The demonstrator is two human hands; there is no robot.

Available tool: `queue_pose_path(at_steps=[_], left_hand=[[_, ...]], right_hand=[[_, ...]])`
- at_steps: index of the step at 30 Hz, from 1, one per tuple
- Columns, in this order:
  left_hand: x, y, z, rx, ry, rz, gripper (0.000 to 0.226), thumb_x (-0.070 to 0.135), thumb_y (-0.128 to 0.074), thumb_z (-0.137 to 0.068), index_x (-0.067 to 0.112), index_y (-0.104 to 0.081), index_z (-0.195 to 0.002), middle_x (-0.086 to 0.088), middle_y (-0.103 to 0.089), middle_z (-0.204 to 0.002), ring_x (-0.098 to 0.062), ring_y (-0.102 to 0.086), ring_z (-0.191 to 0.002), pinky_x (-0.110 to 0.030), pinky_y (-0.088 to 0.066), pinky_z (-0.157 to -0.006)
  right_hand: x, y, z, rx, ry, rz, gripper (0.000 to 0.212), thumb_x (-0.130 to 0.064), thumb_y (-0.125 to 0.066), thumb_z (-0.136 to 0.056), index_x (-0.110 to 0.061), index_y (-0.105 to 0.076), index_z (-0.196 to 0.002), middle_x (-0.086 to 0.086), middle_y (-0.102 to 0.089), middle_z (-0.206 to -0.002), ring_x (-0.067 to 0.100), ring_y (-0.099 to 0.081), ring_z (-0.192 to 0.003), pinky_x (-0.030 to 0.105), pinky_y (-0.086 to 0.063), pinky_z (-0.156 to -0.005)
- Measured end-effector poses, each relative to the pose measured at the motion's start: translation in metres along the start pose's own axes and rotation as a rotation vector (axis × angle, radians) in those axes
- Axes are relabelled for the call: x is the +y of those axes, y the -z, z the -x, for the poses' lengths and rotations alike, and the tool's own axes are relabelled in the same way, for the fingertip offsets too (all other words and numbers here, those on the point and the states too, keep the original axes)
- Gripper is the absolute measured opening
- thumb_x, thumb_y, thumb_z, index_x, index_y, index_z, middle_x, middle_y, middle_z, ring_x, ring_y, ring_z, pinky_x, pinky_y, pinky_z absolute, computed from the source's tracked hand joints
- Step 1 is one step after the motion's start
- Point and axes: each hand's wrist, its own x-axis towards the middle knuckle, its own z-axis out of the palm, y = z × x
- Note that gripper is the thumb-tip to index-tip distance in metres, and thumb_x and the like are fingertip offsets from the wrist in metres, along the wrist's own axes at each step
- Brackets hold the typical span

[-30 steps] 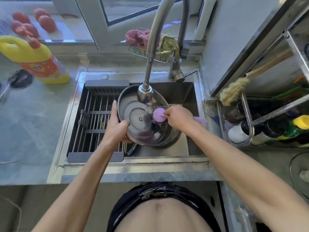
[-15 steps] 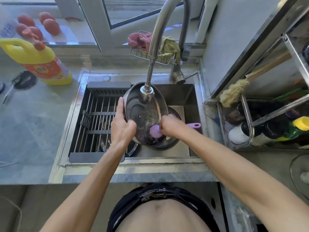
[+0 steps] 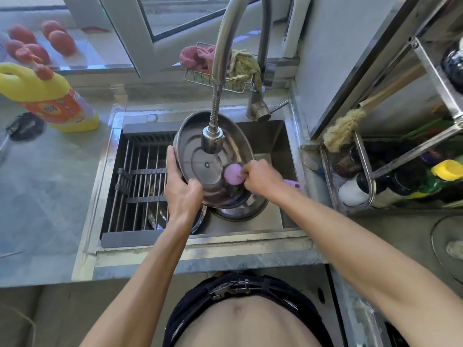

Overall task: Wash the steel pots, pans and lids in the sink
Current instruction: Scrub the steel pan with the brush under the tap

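Leftmost, yellow detergent bottle (image 3: pixel 47 96) with an orange label, its writing too blurred to read, standing on the counter (image 3: pixel 45 196) near the sink's (image 3: pixel 200 249) left edge; red tomatoes (image 3: pixel 37 43) on the sill behind. Next, drying rack (image 3: pixel 140 186) covering the sink's left half, steel pieces lying beneath it. Centre, steel lid (image 3: pixel 200 146) tilted on edge over a steel pot (image 3: pixel 240 209), directly under the faucet head (image 3: pixel 212 140), which crowds it from above. Left hand (image 3: pixel 184 189) grips the lid's left rim, fingers curled round it. Right hand (image 3: pixel 263 177) grips a purple brush (image 3: pixel 234 174), pressing it against the lid's inner face. Behind, wire basket (image 3: pixel 218 81) holding rags. Rightmost, shelf rack (image 3: pixel 363 159) of bottles close against the sink's right wall.
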Motion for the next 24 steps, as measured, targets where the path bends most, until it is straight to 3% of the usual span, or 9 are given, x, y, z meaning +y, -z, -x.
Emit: queue_pose_path(at_steps=[3, 6, 9, 11, 14, 18, 20, 22, 24], left_hand=[[-0.014, 0.002, -0.005, -0.003, 0.05, 0.101, 0.098, 0.005, -0.047, -0.077, 0.051, -0.016, -0.157, 0.004, -0.044, -0.156, -0.015, -0.063, -0.119, -0.051, -0.056, -0.097], [-0.022, -0.004, 0.0, -0.027, 0.082, 0.162, 0.099, 0.005, -0.045, -0.068, 0.041, -0.025, -0.158, -0.001, -0.047, -0.155, -0.015, -0.063, -0.122, -0.055, -0.054, -0.1], [-0.022, -0.015, 0.017, -0.061, 0.106, 0.213, 0.098, -0.001, -0.046, -0.065, 0.038, -0.037, -0.154, -0.003, -0.058, -0.143, -0.026, -0.061, -0.125, -0.062, -0.05, -0.103], [-0.023, -0.019, 0.029, -0.069, 0.112, 0.196, 0.095, -0.002, -0.047, -0.065, 0.038, -0.041, -0.151, -0.001, -0.063, -0.135, -0.025, -0.063, -0.121, -0.061, -0.051, -0.101], [-0.026, -0.015, 0.031, -0.047, 0.12, 0.185, 0.09, -0.005, -0.047, -0.068, 0.039, -0.046, -0.147, 0.004, -0.066, -0.128, -0.014, -0.064, -0.112, -0.053, -0.054, -0.099], [-0.028, -0.01, 0.021, 0.005, 0.118, 0.212, 0.091, -0.016, -0.044, -0.077, 0.036, -0.042, -0.151, 0.012, -0.063, -0.127, -0.002, -0.065, -0.104, -0.046, -0.057, -0.095], [-0.031, -0.01, 0.015, -0.003, 0.126, 0.25, 0.079, -0.006, -0.05, -0.084, 0.036, -0.042, -0.151, 0.006, -0.064, -0.133, -0.008, -0.065, -0.113, -0.052, -0.056, -0.098], [-0.037, -0.015, 0.008, -0.038, 0.109, 0.265, 0.055, 0.027, -0.059, -0.095, 0.04, -0.045, -0.147, 0.002, -0.064, -0.136, -0.024, -0.066, -0.12, -0.062, -0.054, -0.096], [-0.048, -0.021, 0.001, -0.091, 0.115, 0.239, 0.052, 0.06, -0.055, -0.095, 0.042, -0.047, -0.143, 0.004, -0.065, -0.135, -0.033, -0.066, -0.119, -0.07, -0.051, -0.093]], right_hand=[[0.0, -0.015, 0.017, -0.062, 0.1, -0.212, 0.008, -0.021, -0.066, -0.091, -0.016, -0.072, -0.092, 0.005, -0.066, -0.089, 0.025, -0.065, -0.089, 0.035, -0.053, -0.078], [-0.017, -0.019, 0.03, -0.104, 0.286, -0.283, 0.018, -0.026, -0.069, -0.093, -0.013, -0.078, -0.102, 0.002, -0.074, -0.092, 0.017, -0.066, -0.087, 0.034, -0.053, -0.08], [-0.031, -0.018, 0.019, 0.042, 0.352, -0.313, 0.02, -0.017, -0.068, -0.091, -0.016, -0.077, -0.109, 0.006, -0.077, -0.1, 0.022, -0.071, -0.091, 0.039, -0.056, -0.08], [-0.028, -0.01, 0.005, 0.133, 0.3, -0.268, 0.025, -0.012, -0.064, -0.092, -0.017, -0.076, -0.113, 0.011, -0.076, -0.102, 0.029, -0.07, -0.091, 0.041, -0.055, -0.08], [-0.008, 0.01, -0.008, 0.174, 0.133, -0.006, 0.027, -0.017, -0.052, -0.097, -0.014, -0.073, -0.114, 0.016, -0.071, -0.104, 0.038, -0.067, -0.097, 0.04, -0.051, -0.079], [0.009, 0.014, 0.014, 0.063, -0.001, 0.169, 0.023, -0.018, -0.05, -0.098, -0.007, -0.068, -0.108, 0.019, -0.067, -0.103, 0.04, -0.067, -0.097, 0.04, -0.05, -0.078], [0.008, 0.002, 0.033, -0.037, 0.042, 0.17, 0.017, -0.016, -0.053, -0.095, -0.01, -0.069, -0.098, 0.019, -0.066, -0.1, 0.038, -0.066, -0.093, 0.035, -0.044, -0.071], [0.002, -0.009, 0.048, -0.111, 0.096, 0.079, 0.021, -0.024, -0.055, -0.097, -0.015, -0.064, -0.08, 0.017, -0.066, -0.091, 0.036, -0.065, -0.084, 0.03, -0.037, -0.066], [-0.006, -0.017, 0.046, -0.126, 0.144, -0.022, 0.031, -0.028, -0.056, -0.099, -0.01, -0.063, -0.075, 0.011, -0.066, -0.08, 0.03, -0.062, -0.072, 0.028, -0.038, -0.064]])
